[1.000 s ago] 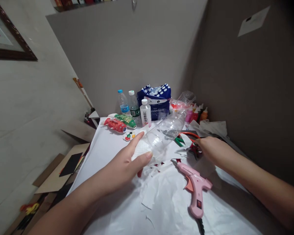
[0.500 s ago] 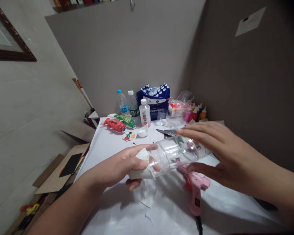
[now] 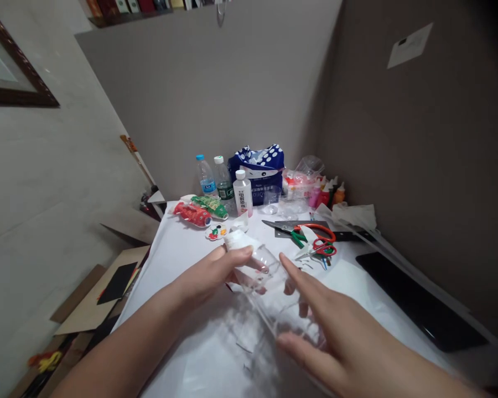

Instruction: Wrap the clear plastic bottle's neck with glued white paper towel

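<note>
My left hand [image 3: 222, 272] is closed round the narrower end of a clear plastic bottle [image 3: 265, 298], its thumb near a white paper-like wrap [image 3: 238, 241] that covers this end. The bottle slants down toward me to the right. My right hand [image 3: 321, 320] is curved round its lower, wider part, thumb on the near side and index finger stretched along the upper side. Other fingertips show by or through the clear wall. Beyond the hands lie green-and-orange-handled scissors [image 3: 313, 228] and small red-handled scissors [image 3: 324, 247].
Bottles [image 3: 243, 193] and a blue tissue pack [image 3: 261, 182] stand at the back. Red and green fish-shaped bottles [image 3: 193, 214] lie on the left. Several paint bottles [image 3: 327, 193] stand back right. A black phone-like slab [image 3: 419, 301] lies to the right.
The bottle has turned so its right end now points down toward me. My right hand has moved down and left with it, uncovering the scissors. The pink glue gun is now hidden.
</note>
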`<state>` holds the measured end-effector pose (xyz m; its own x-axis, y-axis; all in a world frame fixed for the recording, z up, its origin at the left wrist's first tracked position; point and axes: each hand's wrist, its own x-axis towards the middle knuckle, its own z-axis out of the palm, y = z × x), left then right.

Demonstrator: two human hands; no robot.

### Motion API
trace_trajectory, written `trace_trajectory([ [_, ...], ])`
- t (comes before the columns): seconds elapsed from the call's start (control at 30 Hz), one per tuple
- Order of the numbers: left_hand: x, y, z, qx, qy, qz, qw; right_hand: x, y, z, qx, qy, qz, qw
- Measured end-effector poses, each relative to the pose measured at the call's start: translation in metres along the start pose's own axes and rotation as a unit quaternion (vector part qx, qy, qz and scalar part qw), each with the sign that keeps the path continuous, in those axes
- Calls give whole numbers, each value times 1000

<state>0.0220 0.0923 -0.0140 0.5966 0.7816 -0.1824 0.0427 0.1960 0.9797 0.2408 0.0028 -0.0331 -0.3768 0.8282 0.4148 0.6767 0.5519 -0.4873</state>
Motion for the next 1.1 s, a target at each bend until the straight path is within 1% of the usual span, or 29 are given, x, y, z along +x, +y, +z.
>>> trace_trajectory([
  [0.07,-2,2,2,-42,-11,-8,999,-2,-7,1,33,4,-22,999],
  [0.13,-3,2,2,-90,-50,-11,995,-3,-10,-1,78,19,-32,996],
  [0.2,-2,1,0,-119,-89,-25,989,-2,-8,-4,121,43,-26,991],
  [0.27,-1,-3,-2,-130,-110,-46,984,4,-2,-5,141,72,-27,987],
  [0.4,0,-8,1,-148,-106,-63,981,25,11,-2,121,132,-69,981],
  [0.5,-1,-6,6,-169,-103,-41,979,40,15,1,111,158,-110,975],
  [0.57,-1,-4,8,-167,-99,-31,980,46,16,2,111,158,-139,971],
  [0.67,-1,-3,7,-159,-97,-32,982,52,18,3,105,142,-168,970],
  [0.8,1,-5,4,-154,-107,-29,982,55,19,3,88,119,-184,972],
  [0.9,1,-6,4,-147,-112,-19,983,57,16,3,91,108,-178,974],
  [0.97,0,-5,6,-123,-120,0,985,58,13,3,106,109,-168,974],
  [1.03,-2,-3,7,-87,-141,20,986,58,12,0,130,104,-146,975],
  [1.1,-5,-1,6,-62,-157,26,985,59,18,-6,151,101,-119,976],
])
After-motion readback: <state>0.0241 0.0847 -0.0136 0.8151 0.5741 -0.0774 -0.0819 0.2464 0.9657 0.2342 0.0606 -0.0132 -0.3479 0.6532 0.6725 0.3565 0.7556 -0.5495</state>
